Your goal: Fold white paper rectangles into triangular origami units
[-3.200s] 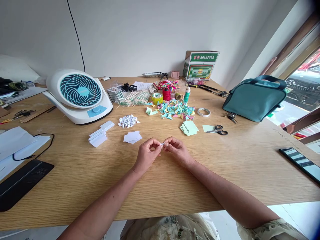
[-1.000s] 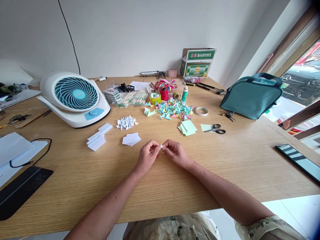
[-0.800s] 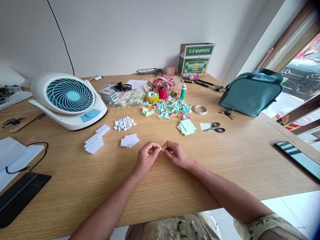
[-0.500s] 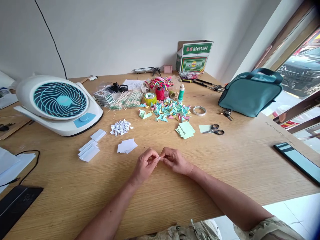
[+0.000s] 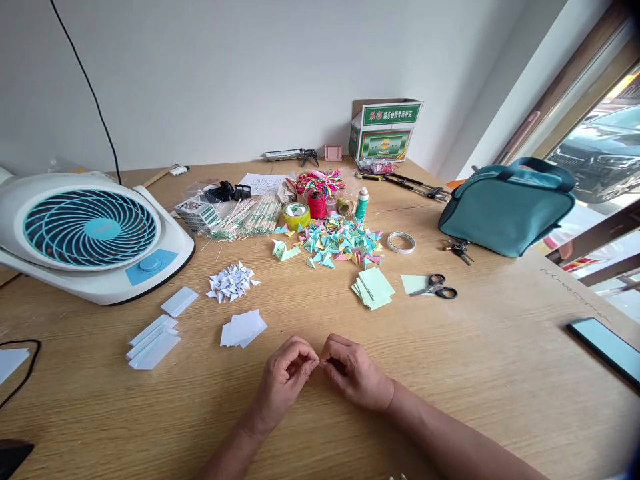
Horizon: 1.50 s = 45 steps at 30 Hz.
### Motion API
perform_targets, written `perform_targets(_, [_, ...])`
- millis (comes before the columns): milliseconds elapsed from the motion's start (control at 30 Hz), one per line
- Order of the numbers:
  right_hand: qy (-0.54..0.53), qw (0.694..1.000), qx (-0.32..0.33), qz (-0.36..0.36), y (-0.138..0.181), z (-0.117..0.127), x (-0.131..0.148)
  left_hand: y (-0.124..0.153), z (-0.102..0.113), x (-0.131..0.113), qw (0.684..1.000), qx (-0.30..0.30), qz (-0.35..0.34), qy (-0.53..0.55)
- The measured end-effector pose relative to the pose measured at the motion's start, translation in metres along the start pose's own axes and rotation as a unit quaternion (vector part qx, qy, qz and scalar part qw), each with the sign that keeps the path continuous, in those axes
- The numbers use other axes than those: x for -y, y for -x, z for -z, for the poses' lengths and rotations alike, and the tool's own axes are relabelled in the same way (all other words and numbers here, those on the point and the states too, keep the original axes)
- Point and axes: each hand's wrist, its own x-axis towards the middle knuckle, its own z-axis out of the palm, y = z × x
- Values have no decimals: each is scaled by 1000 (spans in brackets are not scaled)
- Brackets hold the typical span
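Note:
Low over the near part of the table, my left hand (image 5: 286, 379) and my right hand (image 5: 356, 373) meet fingertip to fingertip. Thumb and forefinger of each are pinched together; whatever lies between them is too small and covered to make out. Left of my left hand lie white paper slips (image 5: 243, 329), with a heap of small folded white paper triangles (image 5: 231, 283) behind them. More folded white paper strips (image 5: 154, 340) lie further left. Beyond my right hand are a stack of pale green paper (image 5: 373, 288) and scissors (image 5: 438, 287) lying on another green sheet.
Coloured folded paper pieces (image 5: 340, 241) are heaped mid-table, with yellow tape (image 5: 297, 217), a glue bottle (image 5: 362, 205) and a white tape roll (image 5: 401, 243) around them. A fan (image 5: 95, 233) stands left. On the right are a teal bag (image 5: 505, 210), keys (image 5: 459, 250) and a phone (image 5: 607, 350).
The camera view has shifted, so the table things sit lower in the picture and the fan further left. My hands keep the same fingertip-to-fingertip pinch.

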Motion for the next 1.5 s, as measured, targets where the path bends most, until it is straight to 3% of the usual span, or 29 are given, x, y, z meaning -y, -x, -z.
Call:
perform_targets(500, [-9,999,-8,-44,0,0,1,3,-5,-2,991,-73,112,-7])
perform_targets(667, [-16,999,-16,-38,0,1,1,4,-6,1,989,-61,135,28])
perform_targets(867, [-30,998,-34,-40,-1,3,1,1,-3,2,987,-22,129,87])
perform_targets(1033, [-37,997,-27,-54,0,2,-1,0,-4,1,990,-34,124,65])
perform_targets(1267, [-21,993,-59,-99,0,-2,-8,-1,-9,0,972,-58,191,123])
perform_targets(1500, [-22,991,-71,-114,-1,-4,-9,-2,-9,-10,980,-81,160,89])
